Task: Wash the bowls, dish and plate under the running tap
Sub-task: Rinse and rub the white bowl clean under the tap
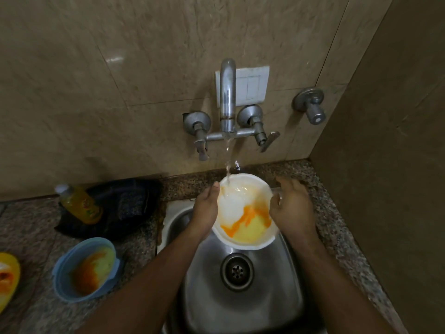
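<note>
A white bowl (pixel 244 210) smeared with orange and yellow residue is held over the steel sink (pixel 272 297), tilted toward the camera, at 12 o'clock from the drain (pixel 237 271). Water falls from the tap (pixel 227 97) at 12 o'clock and lands inside the bowl's far left part. The left hand (pixel 206 210) grips the bowl at its 9 o'clock rim, the thumb lying along the rim's edge and the other fingers hidden beneath, so how they sit cannot be told. The right hand (pixel 292 208) is at the bowl's 3 o'clock side, its fingers loosely curled and slightly spread; whether they touch the rim cannot be told. On the speckled counter (pixel 134 247) at 9 o'clock from the sink stands a blue bowl (pixel 85 270) with the same orange stains, and a yellow dish (pixel 7 278) shows at the frame's left edge. A yellow soap bottle (pixel 80 204) lies against a dark cloth (pixel 125 206) at 10 o'clock.
</note>
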The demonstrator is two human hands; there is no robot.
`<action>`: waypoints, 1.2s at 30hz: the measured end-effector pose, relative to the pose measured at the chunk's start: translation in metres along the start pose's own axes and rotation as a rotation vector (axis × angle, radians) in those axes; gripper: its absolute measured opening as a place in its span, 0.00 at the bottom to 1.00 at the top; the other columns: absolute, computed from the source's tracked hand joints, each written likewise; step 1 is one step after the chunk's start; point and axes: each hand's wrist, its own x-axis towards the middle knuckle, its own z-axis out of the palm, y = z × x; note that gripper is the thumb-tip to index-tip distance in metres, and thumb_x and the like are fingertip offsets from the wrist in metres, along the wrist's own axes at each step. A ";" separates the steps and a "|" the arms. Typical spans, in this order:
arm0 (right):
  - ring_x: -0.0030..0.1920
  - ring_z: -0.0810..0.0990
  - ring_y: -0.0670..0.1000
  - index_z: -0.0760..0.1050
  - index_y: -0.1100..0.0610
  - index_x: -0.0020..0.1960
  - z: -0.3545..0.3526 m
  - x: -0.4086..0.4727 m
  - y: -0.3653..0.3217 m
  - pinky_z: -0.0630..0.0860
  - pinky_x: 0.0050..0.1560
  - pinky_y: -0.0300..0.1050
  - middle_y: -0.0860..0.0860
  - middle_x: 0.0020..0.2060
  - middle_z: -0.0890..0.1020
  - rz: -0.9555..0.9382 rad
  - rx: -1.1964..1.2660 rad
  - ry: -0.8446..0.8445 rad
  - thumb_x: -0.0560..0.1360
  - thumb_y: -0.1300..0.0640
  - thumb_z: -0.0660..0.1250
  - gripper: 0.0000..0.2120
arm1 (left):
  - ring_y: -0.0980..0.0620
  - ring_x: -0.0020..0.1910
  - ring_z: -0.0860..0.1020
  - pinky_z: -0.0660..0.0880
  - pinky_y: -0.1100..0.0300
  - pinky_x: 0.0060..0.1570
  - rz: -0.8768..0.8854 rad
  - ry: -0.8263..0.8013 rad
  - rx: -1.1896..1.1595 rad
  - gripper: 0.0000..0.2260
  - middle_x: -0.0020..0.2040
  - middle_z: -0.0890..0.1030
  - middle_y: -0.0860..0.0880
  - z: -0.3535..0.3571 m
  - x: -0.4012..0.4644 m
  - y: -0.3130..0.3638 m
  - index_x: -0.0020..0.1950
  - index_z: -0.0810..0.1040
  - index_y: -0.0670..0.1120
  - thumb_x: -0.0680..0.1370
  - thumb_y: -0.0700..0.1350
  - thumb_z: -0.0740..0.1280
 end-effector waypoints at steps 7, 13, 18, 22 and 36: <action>0.78 0.56 0.56 0.54 0.60 0.79 0.035 -0.025 -0.053 0.52 0.77 0.49 0.58 0.78 0.58 -0.325 0.020 -0.486 0.75 0.38 0.39 0.40 | 0.46 0.51 0.83 0.78 0.48 0.58 0.018 -0.057 0.031 0.16 0.48 0.86 0.45 0.003 0.007 0.000 0.48 0.83 0.49 0.83 0.55 0.60; 0.79 0.41 0.50 0.40 0.54 0.81 0.045 -0.030 -0.045 0.47 0.78 0.55 0.50 0.80 0.42 -0.457 -0.131 -0.620 0.82 0.39 0.44 0.34 | 0.49 0.49 0.83 0.78 0.54 0.52 -0.008 -0.035 0.062 0.18 0.46 0.86 0.47 -0.008 0.009 -0.002 0.55 0.83 0.47 0.82 0.57 0.59; 0.80 0.42 0.51 0.41 0.56 0.81 0.047 -0.032 -0.059 0.47 0.78 0.51 0.53 0.80 0.44 -0.505 -0.027 -0.623 0.81 0.38 0.46 0.36 | 0.46 0.50 0.83 0.78 0.46 0.58 0.046 -0.027 0.097 0.18 0.46 0.86 0.46 -0.007 0.016 0.003 0.50 0.84 0.49 0.80 0.59 0.60; 0.80 0.43 0.50 0.43 0.54 0.81 0.038 -0.022 -0.047 0.45 0.79 0.51 0.52 0.80 0.46 -0.530 -0.092 -0.612 0.76 0.36 0.36 0.38 | 0.48 0.49 0.83 0.78 0.52 0.53 0.098 -0.029 0.101 0.16 0.46 0.86 0.48 -0.010 0.021 0.007 0.48 0.83 0.51 0.82 0.57 0.59; 0.79 0.37 0.50 0.42 0.53 0.81 0.062 -0.052 -0.047 0.41 0.77 0.48 0.49 0.80 0.40 -0.557 -0.007 -0.576 0.80 0.40 0.46 0.34 | 0.68 0.31 0.73 0.67 0.73 0.33 0.364 0.030 0.305 0.13 0.34 0.77 0.54 -0.007 0.016 0.023 0.43 0.78 0.48 0.84 0.48 0.60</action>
